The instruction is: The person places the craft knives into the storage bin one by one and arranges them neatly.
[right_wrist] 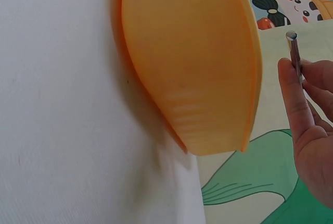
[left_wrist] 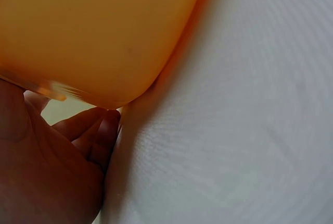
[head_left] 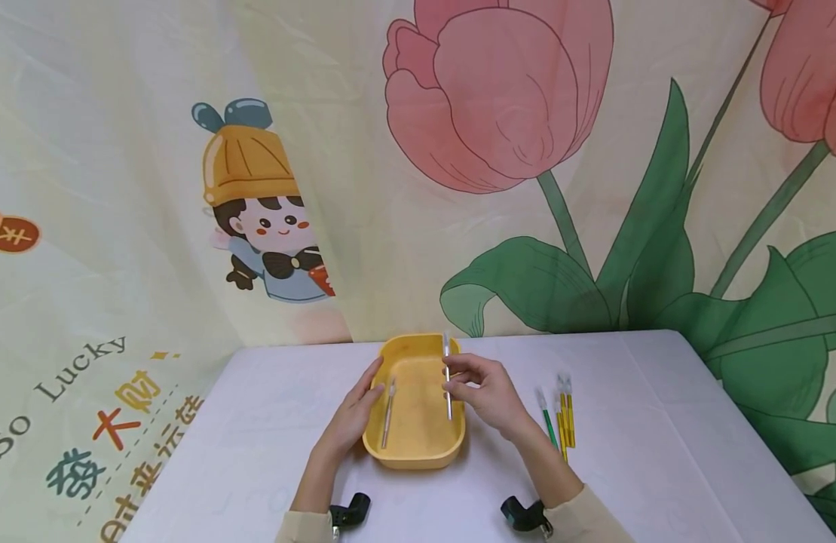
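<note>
A slim silver craft knife (head_left: 448,377) stands nearly lengthwise over the right side of a yellow plastic tray (head_left: 418,458). My right hand (head_left: 485,388) pinches it between thumb and fingertips. In the right wrist view, the metal end of the craft knife (right_wrist: 293,44) sticks out above the fingers. My left hand (head_left: 353,411) grips the tray's left rim, thumb at the rim and fingers along the outer wall. The left wrist view shows the fingers (left_wrist: 106,130) against the tray's underside edge. Inside the tray, a second silver craft knife (head_left: 388,415) lies along the left.
Right of the tray, a green-handled craft knife (head_left: 549,424) and several gold-handled craft knives (head_left: 570,418) lie on the white tablecloth (head_left: 662,452), partly behind the right forearm. A printed curtain (head_left: 363,226) hangs behind the table's back edge.
</note>
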